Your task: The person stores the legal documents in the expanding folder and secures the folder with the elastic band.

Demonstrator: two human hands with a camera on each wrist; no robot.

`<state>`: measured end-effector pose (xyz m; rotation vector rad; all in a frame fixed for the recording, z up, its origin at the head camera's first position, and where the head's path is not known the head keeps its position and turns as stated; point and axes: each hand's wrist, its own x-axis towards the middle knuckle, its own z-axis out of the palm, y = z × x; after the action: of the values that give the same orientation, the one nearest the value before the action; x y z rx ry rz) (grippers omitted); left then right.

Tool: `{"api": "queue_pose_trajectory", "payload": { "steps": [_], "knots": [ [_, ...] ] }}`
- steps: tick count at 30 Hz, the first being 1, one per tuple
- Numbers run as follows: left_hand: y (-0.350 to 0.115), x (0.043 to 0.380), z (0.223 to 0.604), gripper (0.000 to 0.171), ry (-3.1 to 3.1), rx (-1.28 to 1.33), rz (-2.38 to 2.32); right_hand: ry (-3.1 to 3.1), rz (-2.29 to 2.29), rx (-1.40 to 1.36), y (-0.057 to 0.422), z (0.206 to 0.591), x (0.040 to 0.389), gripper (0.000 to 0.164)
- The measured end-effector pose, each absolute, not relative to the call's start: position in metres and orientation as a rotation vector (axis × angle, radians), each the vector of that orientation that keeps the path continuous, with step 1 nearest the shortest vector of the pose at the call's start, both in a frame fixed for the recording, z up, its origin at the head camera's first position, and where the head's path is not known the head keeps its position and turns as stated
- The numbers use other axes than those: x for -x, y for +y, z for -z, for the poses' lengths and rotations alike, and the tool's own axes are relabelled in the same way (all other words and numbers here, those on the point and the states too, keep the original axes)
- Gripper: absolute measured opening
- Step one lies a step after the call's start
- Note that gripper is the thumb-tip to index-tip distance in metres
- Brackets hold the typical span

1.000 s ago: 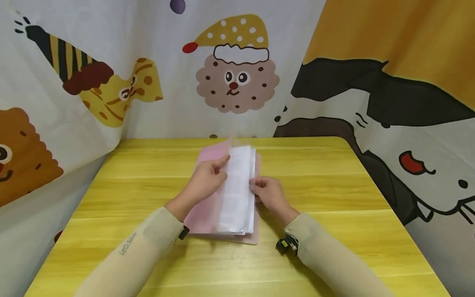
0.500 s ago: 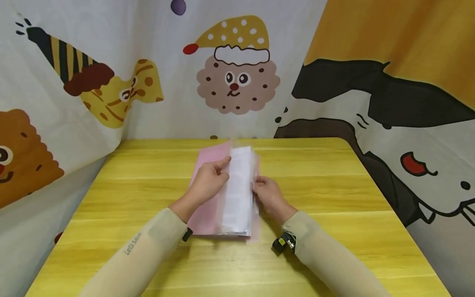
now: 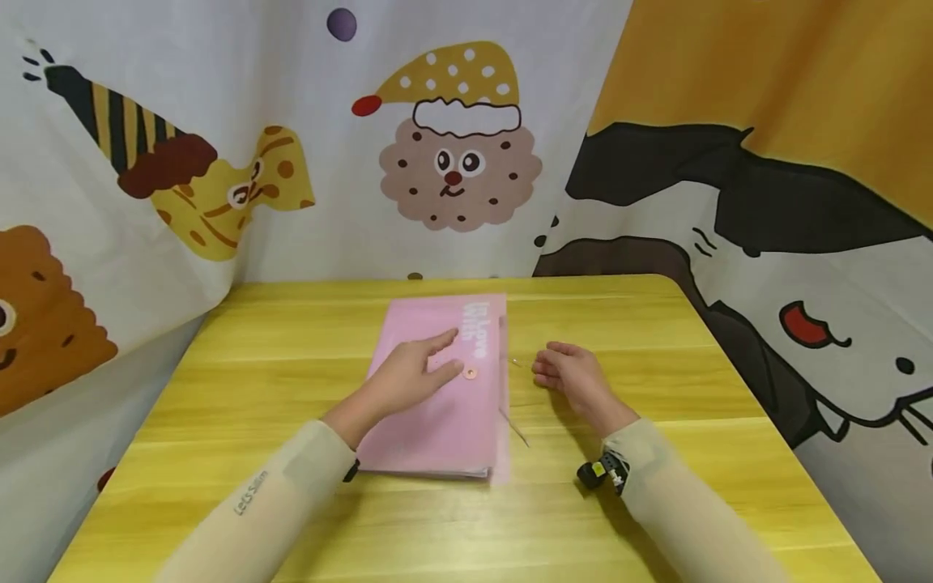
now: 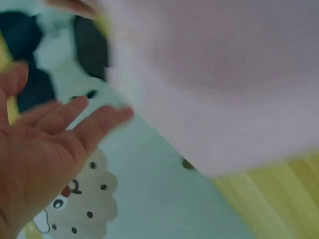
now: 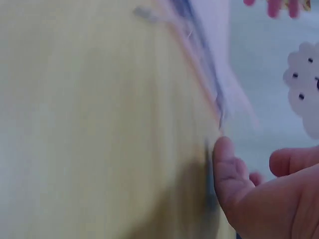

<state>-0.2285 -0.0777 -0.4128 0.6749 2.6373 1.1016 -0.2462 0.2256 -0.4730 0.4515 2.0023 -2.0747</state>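
Yellow table (image 3: 452,534), cartoon curtain (image 3: 328,243) behind, pink folder (image 3: 437,433) mid-frame
On my feed: left hand (image 3: 404,374) spread wide over it, right hand (image 3: 581,382) loose, right of centre

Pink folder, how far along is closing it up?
Done, apparently: the pink cover lies over the papers, whose edges show at the bottom. In hand: the left hand is over the cover; the right hand is apart, holding nothing visible. Left, probably: fastening, as a loose cord trails at the right edge and none shows around the button.
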Motion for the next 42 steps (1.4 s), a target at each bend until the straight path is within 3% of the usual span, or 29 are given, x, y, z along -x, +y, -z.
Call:
{"api": "queue_pose_trajectory", "payload": {
  "steps": [7,11,16,20,24,29,34,40,42],
  "knots": [
    [-0.084,0.232,0.450,0.081,2.685,-0.782,-0.428,1.923,1.939,-0.336,0.233,0.470,0.239,0.061],
    [-0.086,0.233,0.461,0.083,2.634,-0.662,-0.426,1.770,1.888,-0.263,0.219,0.462,0.239,0.067],
    [-0.086,0.234,0.468,0.083,2.633,-0.659,-0.387,1.657,1.916,-0.363,0.208,0.460,0.244,0.065],
    [-0.086,0.233,0.469,0.083,2.647,-0.658,-0.391,1.557,1.997,-0.398,0.205,0.464,0.249,0.072],
    [-0.087,0.232,0.469,0.084,2.662,-0.657,-0.398,1.426,2.060,-0.270,0.196,0.470,0.254,0.087],
    [-0.088,0.231,0.469,0.085,2.674,-0.641,-0.414,1.346,2.066,-0.135,0.181,0.474,0.265,0.090],
    [-0.089,0.231,0.471,0.087,2.680,-0.630,-0.437,1.403,1.996,-0.090,0.184,0.479,0.273,0.081],
    [-0.090,0.232,0.474,0.089,2.678,-0.630,-0.456,1.534,1.870,-0.059,0.199,0.485,0.273,0.028],
    [-0.091,0.232,0.474,0.089,2.681,-0.622,-0.449,1.611,1.820,-0.071,0.199,0.487,0.273,0.029]
  ]
}}
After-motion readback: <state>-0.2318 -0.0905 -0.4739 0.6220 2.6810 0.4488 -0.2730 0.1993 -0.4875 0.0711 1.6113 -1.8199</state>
